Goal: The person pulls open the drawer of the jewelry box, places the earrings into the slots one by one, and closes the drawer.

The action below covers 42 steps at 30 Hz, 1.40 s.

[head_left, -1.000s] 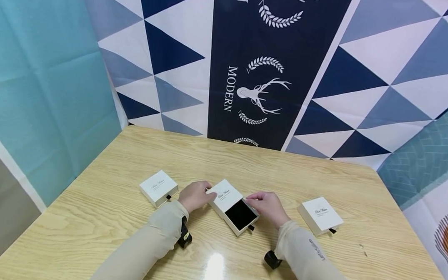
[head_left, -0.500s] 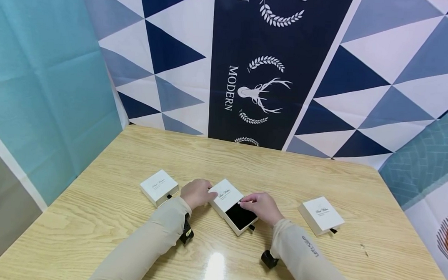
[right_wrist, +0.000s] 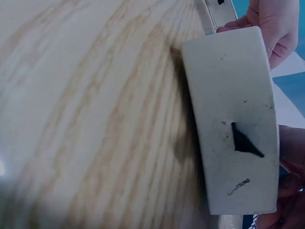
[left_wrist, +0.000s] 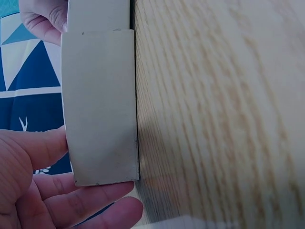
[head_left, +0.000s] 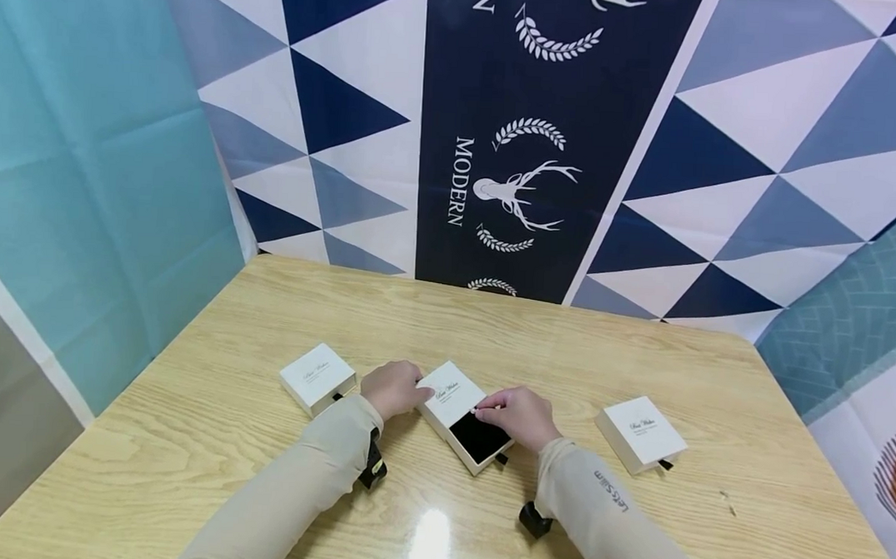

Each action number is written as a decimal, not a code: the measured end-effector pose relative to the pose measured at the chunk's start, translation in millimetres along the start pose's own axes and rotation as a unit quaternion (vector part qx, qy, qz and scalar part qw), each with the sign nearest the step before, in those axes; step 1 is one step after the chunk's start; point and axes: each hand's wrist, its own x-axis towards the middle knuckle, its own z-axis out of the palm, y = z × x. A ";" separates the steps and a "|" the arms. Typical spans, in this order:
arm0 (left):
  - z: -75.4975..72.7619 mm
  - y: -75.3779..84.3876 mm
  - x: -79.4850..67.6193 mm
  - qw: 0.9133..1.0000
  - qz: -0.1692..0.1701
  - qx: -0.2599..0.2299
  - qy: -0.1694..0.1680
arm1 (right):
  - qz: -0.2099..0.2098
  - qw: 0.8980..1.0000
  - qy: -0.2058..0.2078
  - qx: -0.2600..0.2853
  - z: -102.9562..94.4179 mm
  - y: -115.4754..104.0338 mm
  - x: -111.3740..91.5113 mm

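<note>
In the head view a white drawer-style gift box [head_left: 452, 394] with printed lettering lies mid-table, its black-lined drawer [head_left: 478, 439] pulled partly out towards the front. My left hand [head_left: 392, 390] grips the sleeve, thumb over the top and fingers round its back end, as the left wrist view shows. Over the drawer, by the sleeve's edge, my right hand [head_left: 524, 418] pinches a tiny whitish thing [head_left: 475, 411]; I cannot tell its kind. The right wrist view shows the drawer front [right_wrist: 224, 86] with its black ribbon tab [right_wrist: 245, 143]; the right hand is mostly hidden behind it.
A closed white box [head_left: 318, 378] with a black tab lies left of the left hand, and another closed box [head_left: 642, 431] sits to the right. All stand on a wood-grain table [head_left: 550, 342]. Patterned cloth [head_left: 362, 176] hangs behind its far edge.
My right hand has moved left from the drawer's right side to over the drawer, near the sleeve's edge. The left hand and the box have stayed nearly in place.
</note>
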 end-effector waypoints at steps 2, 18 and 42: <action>0.4 -0.1 -0.4 1.000 0.003 0.000 0.000 | 0.002 1.000 -0.001 -0.001 0.4 0.2 -0.9; 0.4 0.4 -0.3 1.000 0.006 0.002 0.001 | -0.005 1.000 -0.006 -0.011 0.2 3.4 -4.1; 2.1 -2.6 -0.5 1.000 0.011 -0.005 0.004 | -0.096 0.990 -0.012 -0.104 -1.8 2.3 -2.5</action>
